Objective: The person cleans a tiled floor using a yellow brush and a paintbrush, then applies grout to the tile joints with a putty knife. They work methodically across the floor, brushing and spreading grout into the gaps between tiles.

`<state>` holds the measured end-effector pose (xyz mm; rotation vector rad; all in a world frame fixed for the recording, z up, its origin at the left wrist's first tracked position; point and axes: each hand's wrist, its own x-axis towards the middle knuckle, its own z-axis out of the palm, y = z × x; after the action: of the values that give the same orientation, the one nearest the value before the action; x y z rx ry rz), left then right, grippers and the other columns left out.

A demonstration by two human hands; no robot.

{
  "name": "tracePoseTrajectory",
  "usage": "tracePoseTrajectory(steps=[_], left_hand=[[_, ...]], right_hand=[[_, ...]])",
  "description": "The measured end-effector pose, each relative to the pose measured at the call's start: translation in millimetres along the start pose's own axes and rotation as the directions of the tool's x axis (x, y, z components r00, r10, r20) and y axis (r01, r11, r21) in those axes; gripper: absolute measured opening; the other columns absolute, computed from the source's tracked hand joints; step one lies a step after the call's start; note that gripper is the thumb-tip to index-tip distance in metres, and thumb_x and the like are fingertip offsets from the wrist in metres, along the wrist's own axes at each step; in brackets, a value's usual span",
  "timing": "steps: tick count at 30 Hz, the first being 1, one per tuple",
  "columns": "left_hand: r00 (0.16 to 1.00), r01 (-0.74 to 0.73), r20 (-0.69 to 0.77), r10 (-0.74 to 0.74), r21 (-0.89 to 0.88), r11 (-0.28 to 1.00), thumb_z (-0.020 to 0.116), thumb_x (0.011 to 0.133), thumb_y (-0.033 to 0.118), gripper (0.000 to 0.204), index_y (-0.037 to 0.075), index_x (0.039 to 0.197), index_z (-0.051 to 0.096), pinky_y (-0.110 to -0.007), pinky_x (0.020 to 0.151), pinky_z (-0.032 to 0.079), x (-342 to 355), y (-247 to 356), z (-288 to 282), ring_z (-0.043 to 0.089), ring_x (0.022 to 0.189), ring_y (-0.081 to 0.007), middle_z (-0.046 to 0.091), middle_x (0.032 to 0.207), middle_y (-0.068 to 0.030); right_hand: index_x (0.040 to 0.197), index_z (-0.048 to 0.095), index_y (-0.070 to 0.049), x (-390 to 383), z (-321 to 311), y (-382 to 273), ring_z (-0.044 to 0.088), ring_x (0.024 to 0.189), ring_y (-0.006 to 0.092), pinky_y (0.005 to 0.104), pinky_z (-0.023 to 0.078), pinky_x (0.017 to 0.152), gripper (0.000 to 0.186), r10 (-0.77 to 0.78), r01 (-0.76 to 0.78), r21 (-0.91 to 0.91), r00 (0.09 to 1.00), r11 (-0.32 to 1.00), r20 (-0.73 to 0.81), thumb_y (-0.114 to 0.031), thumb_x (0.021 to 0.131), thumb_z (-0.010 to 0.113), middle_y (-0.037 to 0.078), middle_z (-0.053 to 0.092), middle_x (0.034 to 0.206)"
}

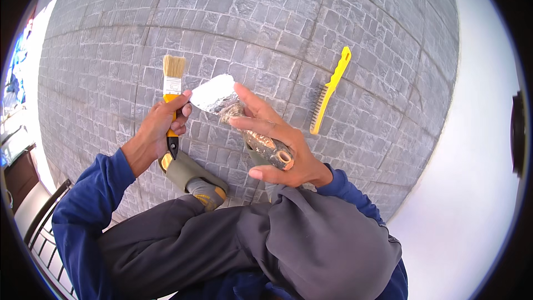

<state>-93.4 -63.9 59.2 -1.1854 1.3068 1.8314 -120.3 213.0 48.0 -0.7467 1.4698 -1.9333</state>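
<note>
My left hand (pixel 155 126) is closed round a paintbrush (pixel 174 84) with pale bristles and a yellow and black handle. The bristles point away from me. Its thumb and a fingertip also reach the left corner of the putty knife's blade. That putty knife (pixel 213 96), with a shiny broad blade and a worn, dirt-crusted handle, lies across my right hand (pixel 295 143). My right forefinger rests by the blade's edge, another finger crosses the neck, and the thumb stands off from the handle. To the right, a yellow-handled wire brush (pixel 331 90) lies on the floor, bristles facing left.
Grey stone-patterned paving (pixel 239 16) spreads below and ahead. A white wall (pixel 472 150) runs along the right. My bent knee (pixel 333 239) and olive slipper (pixel 191 171) are close beneath my hands. At lower left stands a dark metal-barred chair or rack (pixel 45 228).
</note>
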Motion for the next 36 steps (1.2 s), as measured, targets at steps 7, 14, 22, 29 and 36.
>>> tracePoseTrajectory(steps=[7,14,22,29,36], left_hand=[[0.981,-0.177,-0.047,0.191,0.207,0.962,0.066,0.095,0.031,0.023,0.008,0.093,0.065,-0.021,0.045,0.034,12.1,-17.7,-4.0,0.04,0.046,-0.003,0.062,0.068,0.0011],[0.994,-0.088,-0.04,0.101,0.248,0.965,0.066,0.095,0.032,0.027,0.006,0.103,0.066,-0.021,0.045,0.034,25.2,-32.3,5.5,0.042,0.047,-0.0031,0.066,0.072,-0.0012],[0.948,-0.154,-0.217,0.233,0.328,0.932,0.067,0.094,0.034,0.029,0.006,0.103,0.064,-0.021,0.045,0.034,45.7,-11.9,-43.9,0.04,0.047,-0.0029,0.063,0.07,-0.0003],[0.937,-0.151,-0.254,0.241,0.328,0.932,0.067,0.094,0.033,0.028,0.007,0.102,0.064,-0.021,0.046,0.035,47.5,-15.3,-60.0,0.04,0.046,-0.003,0.062,0.07,-0.0001],[0.942,-0.149,-0.232,0.243,0.362,0.92,0.067,0.094,0.036,0.03,0.008,0.103,0.062,-0.019,0.045,0.033,56.8,-12.3,-63.0,0.04,0.047,-0.0012,0.06,0.07,0.0022]], right_hand=[[0.153,0.033,-0.007,-53.6,10.3,23.8,0.036,0.142,0.0282,0.0369,0.03,0.115,0.091,0.49,-0.53,0.525,0.841,0.666,0.228,-0.036,0.081,0.08,0.02,0.033,0.154],[0.152,0.038,-0.02,-46.9,7.5,49.3,0.062,0.084,0.0272,0.0365,0.051,0.074,0.063,0.338,-0.38,-0.639,0.921,0.669,-0.194,-0.018,0.094,0.063,0.011,0.054,0.106],[0.151,0.038,-0.015,-60.4,-10.1,72.4,0.063,0.067,0.0285,0.039,0.052,0.053,0.059,0.319,-0.278,-0.891,0.934,0.358,-0.163,-0.016,0.095,0.057,0.012,0.051,0.091],[0.152,0.038,-0.018,-54.2,4.3,77.3,0.061,0.06,0.0293,0.0398,0.05,0.05,0.06,0.376,-0.364,-0.893,0.892,0.265,-0.252,-0.018,0.095,0.056,0.013,0.052,0.087],[0.151,0.037,-0.013,-41.1,0.8,80.5,0.064,0.059,0.0283,0.0392,0.052,0.049,0.067,0.338,-0.328,-0.924,0.907,0.198,-0.249,-0.01,0.088,0.059,0.015,0.055,0.085]])
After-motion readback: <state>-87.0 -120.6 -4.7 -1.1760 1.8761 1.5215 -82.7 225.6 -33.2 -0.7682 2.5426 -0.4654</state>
